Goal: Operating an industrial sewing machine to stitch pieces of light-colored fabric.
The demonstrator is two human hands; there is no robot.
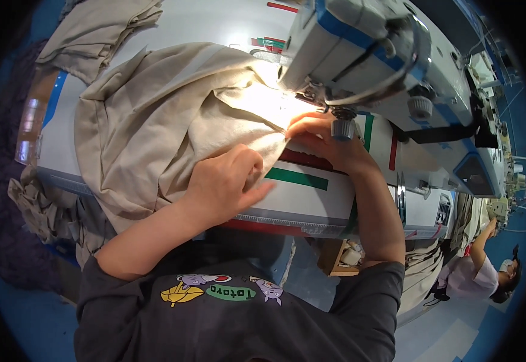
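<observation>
The beige cloth (154,114) lies heaped over the middle and left of the white counter (311,196), one edge running under the sewing machine (383,66) toward the far right; the left hand (226,181) rests flat on it near the front edge, fingers loosely together, pressing it down. The right hand (320,136) sits just before the needle, fingertips pinching the cloth's edge; more folded cloth (103,30) lies at the far left corner.
</observation>
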